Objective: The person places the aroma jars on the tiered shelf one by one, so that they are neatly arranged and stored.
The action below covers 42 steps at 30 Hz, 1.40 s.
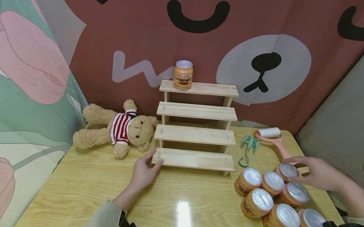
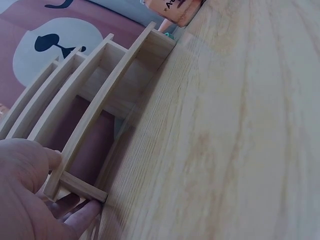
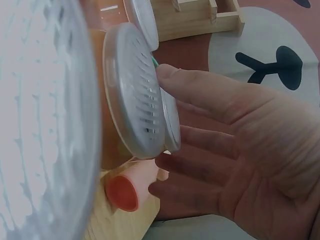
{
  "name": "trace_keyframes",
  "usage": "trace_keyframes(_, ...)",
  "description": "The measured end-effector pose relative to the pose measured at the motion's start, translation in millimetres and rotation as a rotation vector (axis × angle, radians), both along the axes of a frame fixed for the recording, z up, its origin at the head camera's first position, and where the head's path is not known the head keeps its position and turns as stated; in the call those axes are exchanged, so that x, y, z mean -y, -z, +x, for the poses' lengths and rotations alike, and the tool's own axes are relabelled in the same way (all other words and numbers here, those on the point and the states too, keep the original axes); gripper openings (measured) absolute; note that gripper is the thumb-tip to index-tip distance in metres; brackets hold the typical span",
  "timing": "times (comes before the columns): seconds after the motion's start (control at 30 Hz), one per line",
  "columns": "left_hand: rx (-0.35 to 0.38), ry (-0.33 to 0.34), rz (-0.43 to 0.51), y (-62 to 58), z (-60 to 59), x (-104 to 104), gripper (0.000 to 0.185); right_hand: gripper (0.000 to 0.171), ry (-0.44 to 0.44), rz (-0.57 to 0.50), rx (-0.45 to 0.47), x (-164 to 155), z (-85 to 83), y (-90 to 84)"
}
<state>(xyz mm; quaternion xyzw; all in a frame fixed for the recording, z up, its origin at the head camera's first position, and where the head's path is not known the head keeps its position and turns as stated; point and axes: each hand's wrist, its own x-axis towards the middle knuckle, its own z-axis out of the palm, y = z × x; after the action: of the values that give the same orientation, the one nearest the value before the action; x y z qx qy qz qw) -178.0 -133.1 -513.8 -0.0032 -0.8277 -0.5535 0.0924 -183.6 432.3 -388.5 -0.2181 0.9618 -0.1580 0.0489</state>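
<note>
My left hand (image 1: 143,173) holds the left end of the lowest step of a wooden tiered stand (image 1: 194,159). In the left wrist view, the thumb lies over the board (image 2: 92,117) and the fingers reach beneath its end. At the right, my right hand (image 1: 320,172) has thumb and fingers around the lid of the rearmost orange jar (image 1: 287,170). That jar stands among several orange jars (image 1: 273,181) with silvery ridged lids. In the right wrist view, nearer lids (image 3: 135,90) partly cover the held jar. Another orange jar (image 1: 183,75) stands on the top step, toward its left.
A teddy bear (image 1: 121,128) in a striped shirt lies left of the stand. To its right lie a green hooked hanger (image 1: 248,150) and a pink-handled lint roller (image 1: 271,134). A patterned curtain (image 1: 143,28) hangs behind the wooden table (image 1: 99,185).
</note>
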Motion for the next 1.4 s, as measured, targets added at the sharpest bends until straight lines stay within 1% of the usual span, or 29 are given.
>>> trace_keyframes(0.13,0.002,-0.006,-0.001,-0.5,0.4,0.2,0.061,0.057,-0.015,0.026,-0.025,4.7,-1.8,1.0)
trace_keyframes(0.3,0.006,-0.007,-0.003,-1.6,1.2,-0.5,0.061,0.052,0.01,0.087,-0.046,9.4,-6.0,-0.1)
trace_keyframes(0.43,0.01,-0.01,-0.01,-1.0,1.4,-1.1,0.06,0.047,0.017,0.118,-0.046,12.3,-9.4,-4.8)
trace_keyframes(0.53,0.011,-0.01,-0.007,-0.5,1.5,-1.5,0.061,0.046,0.014,0.133,-0.08,14.8,-11.5,-11.4)
trace_keyframes(0.63,0.01,-0.008,0.003,-1.1,1.6,-1.2,0.061,0.045,0.016,0.13,-0.14,18.0,-14.1,-20.0)
trace_keyframes(0.87,0.01,-0.002,0.003,-1.3,1.5,-0.3,0.062,0.049,0.035,0.152,-0.21,29.7,-28.8,-45.3)
trace_keyframes(0.93,0.013,-0.001,-0.002,-1.3,1.5,-0.1,0.063,0.048,0.034,0.154,-0.241,34.3,-33.5,-53.0)
trace_keyframes(1.27,0.022,0.003,-0.012,-1.9,2.1,-0.3,0.063,0.039,-0.017,0.083,-0.339,64.3,-54.2,-91.1)
trace_keyframes(1.4,0.028,0.002,-0.008,-2.8,2.1,-0.4,0.063,0.036,-0.014,0.08,-0.361,79.0,-61.8,-102.8)
